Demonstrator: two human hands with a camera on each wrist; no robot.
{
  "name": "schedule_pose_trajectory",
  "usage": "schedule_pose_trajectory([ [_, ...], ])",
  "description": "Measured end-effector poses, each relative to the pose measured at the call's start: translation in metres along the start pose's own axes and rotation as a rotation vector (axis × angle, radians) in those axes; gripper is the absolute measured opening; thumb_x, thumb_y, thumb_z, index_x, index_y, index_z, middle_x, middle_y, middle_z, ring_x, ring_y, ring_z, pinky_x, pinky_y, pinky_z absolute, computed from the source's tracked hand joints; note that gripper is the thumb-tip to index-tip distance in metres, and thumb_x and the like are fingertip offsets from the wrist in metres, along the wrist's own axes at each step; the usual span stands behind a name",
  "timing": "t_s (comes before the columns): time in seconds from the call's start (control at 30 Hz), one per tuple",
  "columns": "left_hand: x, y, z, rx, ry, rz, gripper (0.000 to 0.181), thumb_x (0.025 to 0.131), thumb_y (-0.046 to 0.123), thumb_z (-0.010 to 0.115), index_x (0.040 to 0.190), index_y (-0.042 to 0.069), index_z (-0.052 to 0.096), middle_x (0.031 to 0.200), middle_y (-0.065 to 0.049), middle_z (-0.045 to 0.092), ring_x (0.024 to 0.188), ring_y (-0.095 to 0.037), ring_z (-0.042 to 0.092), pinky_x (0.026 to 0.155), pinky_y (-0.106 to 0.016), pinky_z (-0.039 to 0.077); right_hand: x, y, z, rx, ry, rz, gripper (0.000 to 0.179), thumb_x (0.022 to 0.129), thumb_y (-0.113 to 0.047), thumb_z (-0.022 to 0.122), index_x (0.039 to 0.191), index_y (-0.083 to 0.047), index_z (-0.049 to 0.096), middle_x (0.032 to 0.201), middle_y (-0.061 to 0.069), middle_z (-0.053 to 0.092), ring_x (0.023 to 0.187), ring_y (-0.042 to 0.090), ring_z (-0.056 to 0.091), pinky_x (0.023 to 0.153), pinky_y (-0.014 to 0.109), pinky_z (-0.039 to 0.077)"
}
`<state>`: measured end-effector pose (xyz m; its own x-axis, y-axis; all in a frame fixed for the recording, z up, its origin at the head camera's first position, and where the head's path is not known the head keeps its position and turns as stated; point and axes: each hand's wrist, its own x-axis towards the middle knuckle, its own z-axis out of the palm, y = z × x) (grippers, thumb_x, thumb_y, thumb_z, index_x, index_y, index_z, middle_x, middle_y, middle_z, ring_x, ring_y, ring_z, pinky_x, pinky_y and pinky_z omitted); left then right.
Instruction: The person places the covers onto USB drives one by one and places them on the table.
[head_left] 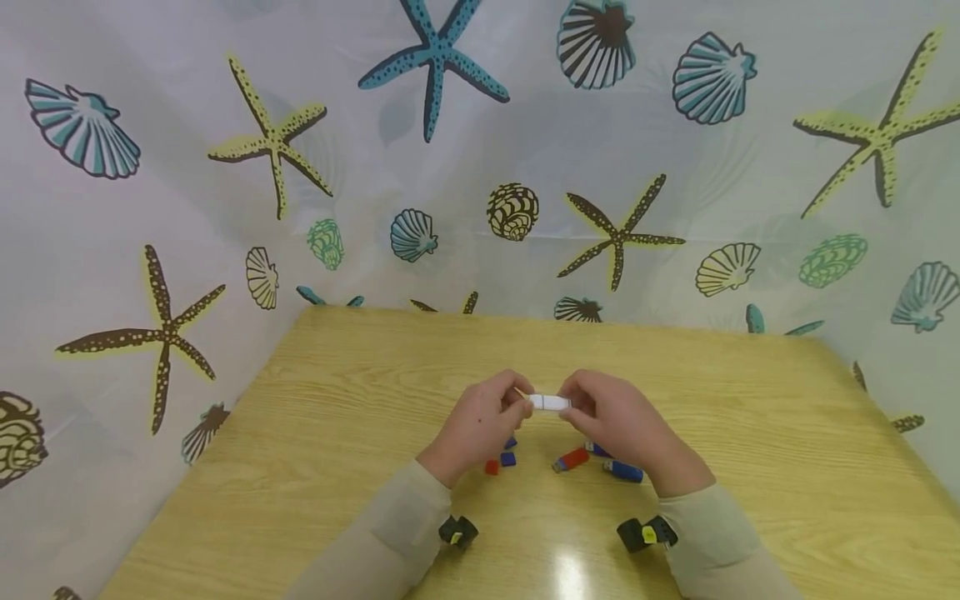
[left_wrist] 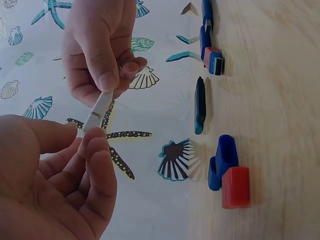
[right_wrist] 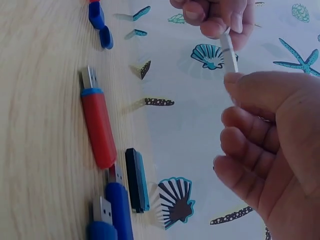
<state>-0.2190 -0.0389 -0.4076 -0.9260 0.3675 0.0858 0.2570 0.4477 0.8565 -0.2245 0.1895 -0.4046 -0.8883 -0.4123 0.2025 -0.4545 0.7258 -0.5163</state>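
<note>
Between both hands is a slim white USB stick (head_left: pixel 550 402) with a seam across its middle, raised above the table. My left hand (head_left: pixel 480 421) pinches its left end between thumb and fingers. On the right end, my right hand (head_left: pixel 618 417) has thumb and fingertips closed. The right wrist view also shows the white stick (right_wrist: pixel 229 52) spanning the gap between the hands. Below my right hand lie a red USB stick (head_left: pixel 572 459) with its metal plug bare and two blue ones, one a blue USB stick (head_left: pixel 624 472). Under my left hand are a red cap (head_left: pixel 492 467) and two blue caps, including this blue cap (head_left: pixel 508 459).
The wooden table (head_left: pixel 360 375) meets a hanging cloth (head_left: pixel 480 158) printed with shells and starfish at the back and sides. A slim dark teal piece (left_wrist: pixel 200 106) appears beyond the caps and sticks. Black wrist cameras, one the left wrist camera (head_left: pixel 457 531), sit at both sleeves.
</note>
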Motion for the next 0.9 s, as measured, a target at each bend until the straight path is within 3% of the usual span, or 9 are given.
schedule_pose_trajectory([
  [0.23, 0.001, -0.002, 0.001, 0.099, 0.024, 0.015, 0.019, 0.104, 0.028, 0.059, 0.120, 0.018, 0.062, 0.095, 0.009, 0.064, 0.076, -0.013, 0.059, 0.066, -0.030, 0.052, 0.001, 0.011, -0.003, -0.087, -0.008, 0.120, 0.009, 0.095, -0.015, 0.072, 0.100, -0.012, 0.066, 0.083, -0.005, 0.061, 0.071, 0.014, 0.054, 0.067, 0.035, 0.049],
  [0.57, 0.000, -0.001, 0.000, 0.144, 0.017, -0.005, 0.021, 0.104, 0.029, 0.059, 0.121, 0.017, 0.063, 0.100, 0.009, 0.062, 0.088, -0.012, 0.058, 0.075, -0.030, 0.052, -0.002, 0.020, -0.006, -0.163, -0.093, 0.257, 0.011, 0.094, -0.013, 0.069, 0.102, -0.007, 0.067, 0.084, 0.001, 0.061, 0.072, 0.019, 0.053, 0.068, 0.037, 0.048],
  [0.9, 0.001, -0.001, 0.000, 0.184, 0.001, -0.028, 0.015, 0.104, 0.029, 0.060, 0.115, 0.020, 0.064, 0.098, 0.011, 0.062, 0.087, -0.013, 0.058, 0.073, -0.030, 0.051, -0.003, 0.029, 0.000, -0.184, -0.181, 0.295, 0.009, 0.092, -0.016, 0.070, 0.096, -0.010, 0.065, 0.081, 0.000, 0.060, 0.071, 0.019, 0.053, 0.067, 0.038, 0.047],
])
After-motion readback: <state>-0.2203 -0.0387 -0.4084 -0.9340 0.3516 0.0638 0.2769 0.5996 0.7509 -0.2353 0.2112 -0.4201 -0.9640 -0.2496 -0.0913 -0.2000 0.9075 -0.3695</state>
